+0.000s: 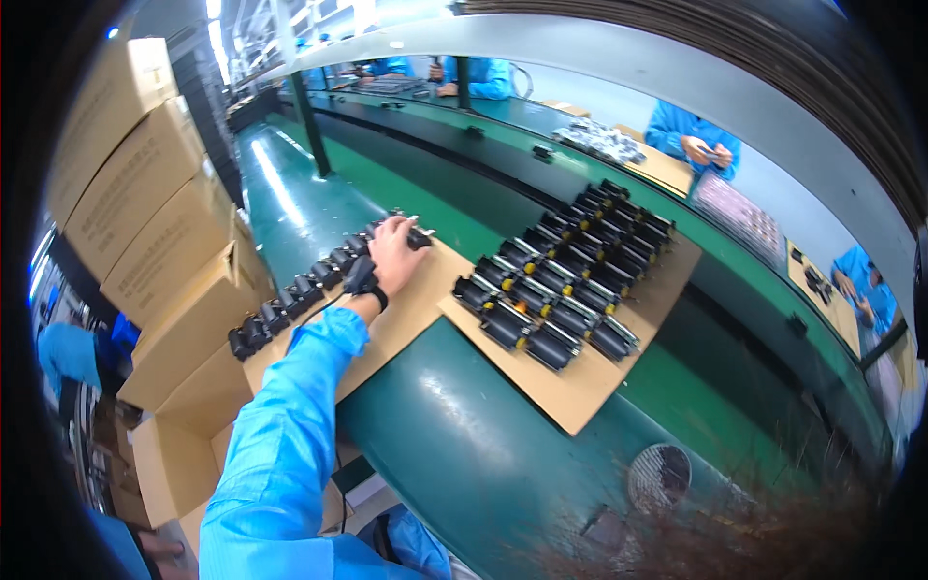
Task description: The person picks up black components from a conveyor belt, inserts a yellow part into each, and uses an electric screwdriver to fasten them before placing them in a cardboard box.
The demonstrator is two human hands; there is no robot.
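My left hand [394, 253], in a blue sleeve with a black band and cord at the wrist, reaches to the far end of a row of small black parts [300, 290]. Its fingers are curled over a black cylindrical part [418, 238] at that end. The row lies along the edge of a brown cardboard sheet [372, 358]. To the right, a second cardboard sheet [580, 411] bears several rows of black cylindrical units [546, 343] with metal rods and yellow ends. My right hand is not in view.
Stacked cardboard boxes [145, 193] rise at the left, above an open carton [174, 464]. A round mesh container [660, 477] stands on the green table [454, 435]. Across a long green channel [696, 406], people in blue work at another bench. A metal beam [619, 48] crosses overhead.
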